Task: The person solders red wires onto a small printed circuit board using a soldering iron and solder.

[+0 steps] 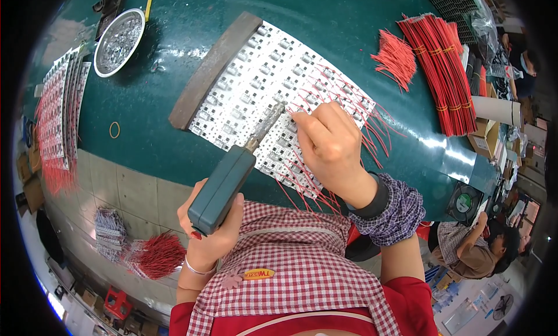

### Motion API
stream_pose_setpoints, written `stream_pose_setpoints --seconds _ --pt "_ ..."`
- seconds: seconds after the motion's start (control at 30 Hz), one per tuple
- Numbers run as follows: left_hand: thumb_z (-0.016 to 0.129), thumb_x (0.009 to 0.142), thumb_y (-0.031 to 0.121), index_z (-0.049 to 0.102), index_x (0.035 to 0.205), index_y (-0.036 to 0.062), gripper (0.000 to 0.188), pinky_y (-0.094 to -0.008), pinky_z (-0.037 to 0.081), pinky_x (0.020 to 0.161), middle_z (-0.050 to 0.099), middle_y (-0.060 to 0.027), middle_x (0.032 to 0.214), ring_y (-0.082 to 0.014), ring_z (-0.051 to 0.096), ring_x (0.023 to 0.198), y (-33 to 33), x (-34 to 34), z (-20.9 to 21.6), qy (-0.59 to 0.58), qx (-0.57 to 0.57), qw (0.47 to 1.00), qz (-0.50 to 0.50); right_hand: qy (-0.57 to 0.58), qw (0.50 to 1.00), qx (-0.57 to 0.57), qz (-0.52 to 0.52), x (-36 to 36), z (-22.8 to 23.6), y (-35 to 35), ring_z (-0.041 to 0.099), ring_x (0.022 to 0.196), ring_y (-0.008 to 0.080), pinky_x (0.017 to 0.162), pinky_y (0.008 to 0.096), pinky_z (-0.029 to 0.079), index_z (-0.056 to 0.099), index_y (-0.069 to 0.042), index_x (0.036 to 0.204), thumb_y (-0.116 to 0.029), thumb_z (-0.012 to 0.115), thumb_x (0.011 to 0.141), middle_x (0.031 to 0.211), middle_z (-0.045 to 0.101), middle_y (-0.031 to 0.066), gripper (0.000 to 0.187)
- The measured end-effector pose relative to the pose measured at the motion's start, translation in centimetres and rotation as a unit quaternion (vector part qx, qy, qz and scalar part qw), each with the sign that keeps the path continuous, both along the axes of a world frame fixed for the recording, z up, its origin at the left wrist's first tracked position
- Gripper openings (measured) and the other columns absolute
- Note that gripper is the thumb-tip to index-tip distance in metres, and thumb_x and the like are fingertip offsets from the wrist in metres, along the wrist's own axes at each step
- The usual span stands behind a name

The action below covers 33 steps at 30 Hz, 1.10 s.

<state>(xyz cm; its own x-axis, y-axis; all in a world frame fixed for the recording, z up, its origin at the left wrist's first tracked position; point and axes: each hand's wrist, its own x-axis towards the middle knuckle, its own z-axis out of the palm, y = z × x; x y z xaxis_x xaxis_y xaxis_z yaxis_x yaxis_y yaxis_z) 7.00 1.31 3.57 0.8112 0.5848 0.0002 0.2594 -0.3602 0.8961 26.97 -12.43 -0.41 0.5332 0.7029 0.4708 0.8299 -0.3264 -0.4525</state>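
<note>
Gripping the green handle of a soldering iron (224, 185), the left hand (216, 238) is closed around the tool, with the metal barrel directed up and to the right. The iron's tip is over the middle of a white circuit board panel (256, 87), just beside the right hand (332, 147). The right hand is closed in a narrow pinch on a red wire (293, 110), mostly hidden by the fingers. The panel lies flat on the green surface (145, 118), in front of the person; further red wires extend across its right and near portions. A dark bar (215, 72) rests along the panel's left edge. A metal bowl (104, 73) stands farther left, a yellow rubber band (110, 130) lies nearer, and banded red wire bundles (442, 74) lie at the right.
</note>
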Motion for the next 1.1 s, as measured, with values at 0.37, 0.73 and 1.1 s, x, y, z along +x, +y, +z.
stream_pose_setpoints --seconds 0.37,0.73,1.1 --pt "0.074 0.076 -0.009 0.07 0.089 -0.0052 0.014 -0.0276 0.052 0.06 0.069 -0.0121 0.088 -0.0185 0.066 0.067 0.3 0.4 -0.2 -0.003 0.022 0.999 -0.024 0.012 1.0 0.005 0.0 0.1 -0.1 0.0 0.055 0.067 0.0255 0.057 0.0387 0.044 0.071 -0.002 0.094 0.01 0.074 0.072 0.074 0.052 0.0079 0.025" --pt "0.073 0.076 -0.008 0.071 0.091 -0.0059 0.015 -0.0289 0.052 0.058 0.069 -0.0136 0.085 -0.0203 0.066 0.064 0.2 -0.1 -0.7 -0.019 0.024 0.999 -0.016 0.001 1.0 -0.014 -0.002 0.0 -0.3 -0.1 0.057 0.073 0.0261 0.062 0.0391 0.046 0.069 -0.002 0.089 0.002 0.072 0.072 0.076 0.05 0.0079 0.018" --pt "0.075 0.076 -0.007 0.072 0.094 -0.0074 0.018 -0.0284 0.053 0.058 0.071 -0.0155 0.086 -0.0206 0.068 0.065 0.0 -0.5 -1.0 -0.053 0.035 0.998 0.016 -0.005 1.0 -0.015 -0.002 0.0 -0.2 0.0 0.057 0.074 0.0256 0.062 0.0389 0.046 0.068 -0.002 0.088 0.002 0.072 0.073 0.078 0.051 0.0073 0.016"
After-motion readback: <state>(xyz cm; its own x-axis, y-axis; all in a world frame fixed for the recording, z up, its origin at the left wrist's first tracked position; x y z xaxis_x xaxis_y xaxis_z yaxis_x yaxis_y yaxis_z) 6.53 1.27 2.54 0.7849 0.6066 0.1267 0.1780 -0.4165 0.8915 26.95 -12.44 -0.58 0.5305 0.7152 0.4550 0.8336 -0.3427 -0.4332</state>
